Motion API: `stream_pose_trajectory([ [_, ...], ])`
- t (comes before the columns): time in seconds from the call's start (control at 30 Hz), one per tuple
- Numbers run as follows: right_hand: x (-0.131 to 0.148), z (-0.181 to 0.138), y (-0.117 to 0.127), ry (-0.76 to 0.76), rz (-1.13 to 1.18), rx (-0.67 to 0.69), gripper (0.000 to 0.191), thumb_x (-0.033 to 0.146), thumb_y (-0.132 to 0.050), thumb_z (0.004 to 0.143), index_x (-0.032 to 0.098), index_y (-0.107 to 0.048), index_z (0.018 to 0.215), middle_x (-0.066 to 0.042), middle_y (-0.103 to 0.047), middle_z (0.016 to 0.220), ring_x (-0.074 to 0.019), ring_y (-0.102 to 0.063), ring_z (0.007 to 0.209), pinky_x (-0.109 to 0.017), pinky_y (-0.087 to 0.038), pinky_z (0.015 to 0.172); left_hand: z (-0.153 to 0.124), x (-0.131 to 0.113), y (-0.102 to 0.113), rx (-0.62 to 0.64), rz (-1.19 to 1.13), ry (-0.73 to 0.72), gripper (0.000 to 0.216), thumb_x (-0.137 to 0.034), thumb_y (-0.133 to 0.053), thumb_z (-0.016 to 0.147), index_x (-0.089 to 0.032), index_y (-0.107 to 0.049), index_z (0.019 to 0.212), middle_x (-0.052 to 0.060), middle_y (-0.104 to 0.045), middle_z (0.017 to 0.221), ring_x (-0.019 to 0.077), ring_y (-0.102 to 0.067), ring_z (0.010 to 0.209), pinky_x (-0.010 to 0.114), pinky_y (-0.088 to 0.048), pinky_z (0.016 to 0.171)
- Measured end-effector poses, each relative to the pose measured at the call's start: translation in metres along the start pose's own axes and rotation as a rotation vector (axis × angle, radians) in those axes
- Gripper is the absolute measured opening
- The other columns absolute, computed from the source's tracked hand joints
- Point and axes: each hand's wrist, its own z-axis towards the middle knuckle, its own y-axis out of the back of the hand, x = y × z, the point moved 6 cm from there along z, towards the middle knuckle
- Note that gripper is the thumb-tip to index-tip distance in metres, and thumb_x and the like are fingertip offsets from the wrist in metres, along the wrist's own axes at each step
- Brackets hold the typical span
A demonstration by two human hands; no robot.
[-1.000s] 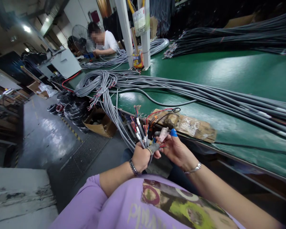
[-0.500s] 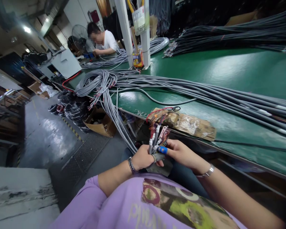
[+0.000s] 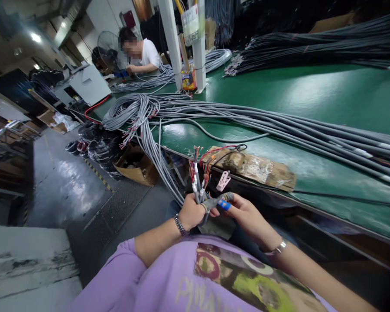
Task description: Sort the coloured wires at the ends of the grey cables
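Note:
My left hand [image 3: 191,213] is closed round a small bunch of grey cables [image 3: 196,194], which stand upright out of the fist. White bands circle the cables near their tops, where thin coloured wires [image 3: 195,162] fan out. A grey covering wraps the left thumb. Close beside it, my right hand [image 3: 248,216] has thumb and finger pressed together, with blue tape on the thumb and a grey cover on the finger. What lies between those fingertips, if anything, is hidden. A pink clothespin [image 3: 223,180] is just above the right fingertips, near the table edge.
Long grey cables [image 3: 247,119] lie across the green table [image 3: 302,95], some hanging over its front edge. A taped wooden block [image 3: 263,171] sits at that edge. Below are a cardboard box [image 3: 138,167] and black coils [image 3: 104,151]. Another person [image 3: 149,56] works farther back.
The held cable ends have shifted left and their coloured wires now stand spread upright. My right fingers have come away from the wire ends, leaving the clothespin in plain sight.

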Motion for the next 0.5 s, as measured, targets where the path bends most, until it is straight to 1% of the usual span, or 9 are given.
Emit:
stream_pose_trajectory([
  [0.07, 0.006, 0.000, -0.005, 0.057, -0.027, 0.019, 0.031, 0.049, -0.070, 0.074, 0.020, -0.060, 0.073, -0.002, -0.061, 0.065, -0.0153, -0.054, 0.063, -0.030, -0.045, 0.064, 0.001, -0.001, -0.001, 0.052, -0.017, -0.011, 0.047, -0.058, -0.071, 0.065, -0.012, -0.064, 0.056, 0.008, -0.065, 0.054, 0.0131, -0.057, 0.047, 0.026, -0.049, 0.054],
  [0.13, 0.012, 0.001, -0.009, 0.091, -0.051, 0.070, 0.030, 0.049, -0.069, 0.076, 0.020, -0.060, 0.073, -0.002, -0.062, 0.064, -0.0168, -0.055, 0.064, -0.031, -0.046, 0.066, 0.000, -0.003, -0.001, 0.147, -0.032, -0.005, 0.047, -0.057, -0.072, 0.064, -0.011, -0.065, 0.057, 0.008, -0.064, 0.053, 0.0129, -0.056, 0.047, 0.026, -0.048, 0.053],
  [0.23, 0.020, 0.004, -0.013, 0.127, -0.122, 0.140, 0.031, 0.051, -0.069, 0.075, 0.021, -0.063, 0.075, -0.003, -0.065, 0.068, -0.0180, -0.056, 0.065, -0.032, -0.047, 0.066, -0.002, -0.006, -0.002, 0.325, -0.039, 0.049, 0.047, -0.055, -0.075, 0.060, -0.009, -0.066, 0.058, 0.009, -0.064, 0.054, 0.0130, -0.056, 0.047, 0.025, -0.046, 0.052],
  [0.3, 0.021, 0.007, -0.016, 0.142, -0.154, 0.174, 0.032, 0.052, -0.069, 0.073, 0.021, -0.064, 0.073, -0.004, -0.065, 0.069, -0.0184, -0.056, 0.065, -0.032, -0.047, 0.066, -0.003, -0.002, 0.000, 0.377, -0.048, 0.099, 0.047, -0.054, -0.078, 0.057, -0.009, -0.066, 0.059, 0.009, -0.064, 0.053, 0.0132, -0.056, 0.047, 0.025, -0.045, 0.051],
  [0.33, 0.020, 0.008, -0.018, 0.142, -0.158, 0.174, 0.033, 0.053, -0.069, 0.073, 0.021, -0.064, 0.073, -0.004, -0.065, 0.069, -0.0182, -0.055, 0.065, -0.032, -0.047, 0.065, -0.003, 0.000, 0.002, 0.368, -0.053, 0.113, 0.046, -0.054, -0.078, 0.057, -0.009, -0.066, 0.059, 0.009, -0.064, 0.053, 0.0132, -0.056, 0.046, 0.025, -0.045, 0.050],
  [0.4, 0.016, 0.010, -0.018, 0.127, -0.147, 0.127, 0.034, 0.054, -0.069, 0.072, 0.021, -0.064, 0.072, -0.003, -0.063, 0.066, -0.0168, -0.053, 0.062, -0.031, -0.045, 0.062, -0.002, 0.005, 0.006, 0.297, -0.060, 0.097, 0.046, -0.053, -0.078, 0.057, -0.010, -0.065, 0.058, 0.008, -0.063, 0.051, 0.0123, -0.054, 0.045, 0.025, -0.045, 0.050],
  [0.5, 0.006, 0.011, -0.012, 0.078, -0.123, -0.022, 0.041, 0.060, -0.065, 0.072, 0.020, -0.062, 0.070, -0.001, -0.059, 0.063, -0.0137, -0.048, 0.056, -0.028, -0.041, 0.056, -0.002, 0.007, 0.009, 0.159, -0.050, 0.014, 0.044, -0.053, -0.075, 0.062, -0.011, -0.064, 0.056, 0.007, -0.063, 0.051, 0.0113, -0.053, 0.044, 0.024, -0.045, 0.050],
])
